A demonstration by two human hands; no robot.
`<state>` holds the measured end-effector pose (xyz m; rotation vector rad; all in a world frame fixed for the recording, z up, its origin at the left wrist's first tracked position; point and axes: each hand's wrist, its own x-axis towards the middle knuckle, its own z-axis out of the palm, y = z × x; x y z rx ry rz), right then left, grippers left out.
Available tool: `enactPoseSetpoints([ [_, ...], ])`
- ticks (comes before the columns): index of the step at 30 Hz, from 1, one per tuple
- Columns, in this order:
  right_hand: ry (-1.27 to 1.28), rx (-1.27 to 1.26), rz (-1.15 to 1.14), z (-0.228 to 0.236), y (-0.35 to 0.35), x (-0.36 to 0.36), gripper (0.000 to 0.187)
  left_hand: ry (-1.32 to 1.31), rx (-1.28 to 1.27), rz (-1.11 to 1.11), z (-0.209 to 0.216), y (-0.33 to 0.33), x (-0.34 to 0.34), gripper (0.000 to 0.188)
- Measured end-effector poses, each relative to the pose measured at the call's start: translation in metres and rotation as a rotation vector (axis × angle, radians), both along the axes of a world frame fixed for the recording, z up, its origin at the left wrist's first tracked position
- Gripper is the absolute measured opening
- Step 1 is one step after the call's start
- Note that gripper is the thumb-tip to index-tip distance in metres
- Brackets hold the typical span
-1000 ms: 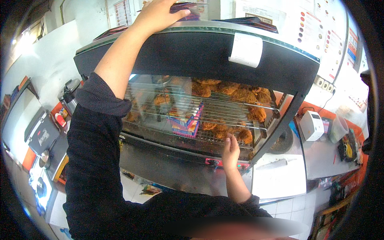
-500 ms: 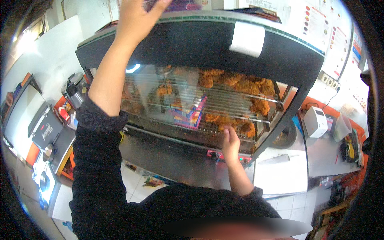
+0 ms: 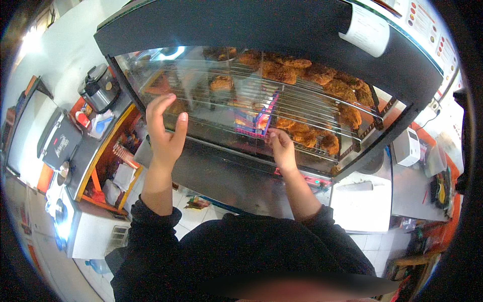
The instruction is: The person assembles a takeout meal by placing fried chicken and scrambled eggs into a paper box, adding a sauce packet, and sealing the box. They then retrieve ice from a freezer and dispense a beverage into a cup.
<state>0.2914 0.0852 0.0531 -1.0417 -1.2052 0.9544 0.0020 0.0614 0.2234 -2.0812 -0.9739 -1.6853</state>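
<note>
Black cabinet (image 3: 241, 27), top partly beyond upper edge

This looks like a food shop: a glass-fronted cabinet (image 3: 226, 30) displays fried pieces (image 3: 339, 91) on wire racks (image 3: 308, 100) near menu-like wall posters (image 3: 425, 22).

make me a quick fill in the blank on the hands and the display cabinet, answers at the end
1. The right hand is ____ (nearer or farther) than the left hand to the pink-and-blue box.
2. Between its spread fingers and thumb, the left hand holds ____.
3. The curled paper on the cabinet's dark upper panel hangs toward the panel's ____ end.
4. The colour of the person's sleeves is ____.

Missing words: nearer; nothing; right; black.
</note>
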Motion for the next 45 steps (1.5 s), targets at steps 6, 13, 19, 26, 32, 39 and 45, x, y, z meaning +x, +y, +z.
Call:
enactPoseSetpoints([
  [6, -0.166, 0.222, 0.027, 0.003, 0.003, -0.026, 0.033, 0.042, -0.017, -0.036, 0.004, 0.003, -0.01, 0.035],
  [13, -0.171, 0.086, -0.073, 0.003, 0.012, -0.032, 0.018, 0.011, 0.132, -0.186, 0.068, 0.012, 0.03, 0.032],
  [19, -0.259, 0.179, -0.234, 0.011, -0.03, -0.011, 0.018, 0.18, 0.587, -0.198, 0.201, 0.041, 0.088, 0.048],
  [26, -0.053, 0.153, -0.13, 0.035, -0.085, 0.011, 0.016, 0.437, -0.257, 0.157, 0.307, 0.084, 0.139, 0.051],
  [32, -0.353, 0.562, -0.266, 0.128, -0.131, 0.02, 0.009, -0.062, 0.274, -0.074, 0.238, 0.002, 0.072, 0.035],
  [39, -0.549, 1.171, 0.402, 0.215, -0.112, -0.058, 0.037, -0.106, -0.255, -0.021, 0.039, -0.142, 0.025, 0.038],
  [45, -0.774, 0.825, 0.846, 0.167, -0.107, -0.21, 0.037, -0.456, -0.614, 0.199, -0.025, -0.212, -0.097, 0.045],
])
